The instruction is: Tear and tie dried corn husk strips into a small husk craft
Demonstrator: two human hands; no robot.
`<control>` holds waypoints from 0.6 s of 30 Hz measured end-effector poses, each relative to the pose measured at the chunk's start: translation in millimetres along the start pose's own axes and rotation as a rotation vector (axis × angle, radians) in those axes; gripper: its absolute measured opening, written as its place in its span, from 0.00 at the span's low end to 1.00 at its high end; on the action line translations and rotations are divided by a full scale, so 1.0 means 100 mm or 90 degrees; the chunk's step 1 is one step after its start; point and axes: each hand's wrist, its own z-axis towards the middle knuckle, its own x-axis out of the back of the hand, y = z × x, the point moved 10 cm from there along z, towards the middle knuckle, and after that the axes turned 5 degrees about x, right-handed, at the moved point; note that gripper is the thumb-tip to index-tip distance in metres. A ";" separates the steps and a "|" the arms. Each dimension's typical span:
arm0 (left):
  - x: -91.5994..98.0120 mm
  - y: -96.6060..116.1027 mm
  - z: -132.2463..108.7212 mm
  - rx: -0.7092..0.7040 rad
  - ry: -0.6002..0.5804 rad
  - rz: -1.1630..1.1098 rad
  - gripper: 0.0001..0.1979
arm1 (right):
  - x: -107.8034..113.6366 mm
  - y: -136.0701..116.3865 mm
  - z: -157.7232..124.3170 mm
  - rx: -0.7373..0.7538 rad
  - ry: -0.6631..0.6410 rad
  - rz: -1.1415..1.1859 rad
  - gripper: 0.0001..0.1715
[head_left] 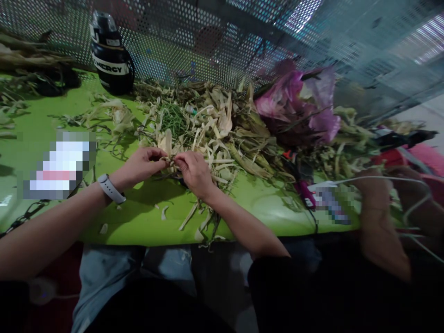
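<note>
My left hand (pixel 144 163), with a white band (pixel 111 188) at the wrist, pinches a pale corn husk piece (pixel 168 142) between thumb and fingers. From the other side my right hand (pixel 197 175) is closed on the same husk. Between the fingertips it looks twisted or knotted, and one flat pale end stands upright. Just beyond my hands lies a loose heap of dried husk strips (pixel 222 118). Thin green strands (pixel 172 119) form a small bunch in that heap.
A pixelated phone-like screen (pixel 58 162) lies left on the green table (pixel 138 222). At the back stand a black bottle (pixel 113 64) and a perforated metal panel (pixel 166 46). Pink plastic wrapping (pixel 287 101) sits right. Another person's arm (pixel 378 208) and a white cable (pixel 364 178) are far right.
</note>
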 end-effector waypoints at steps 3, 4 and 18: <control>-0.02 0.02 -0.01 -0.028 -0.008 -0.076 0.12 | -0.04 0.13 -0.04 -0.103 0.007 0.157 0.13; -0.02 0.02 -0.01 -0.036 -0.007 -0.098 0.12 | -0.05 0.16 -0.05 -0.126 0.009 0.201 0.12; 0.12 0.02 -0.01 -0.019 0.095 -0.233 0.10 | -0.22 0.32 -0.11 -0.236 -0.043 0.312 0.24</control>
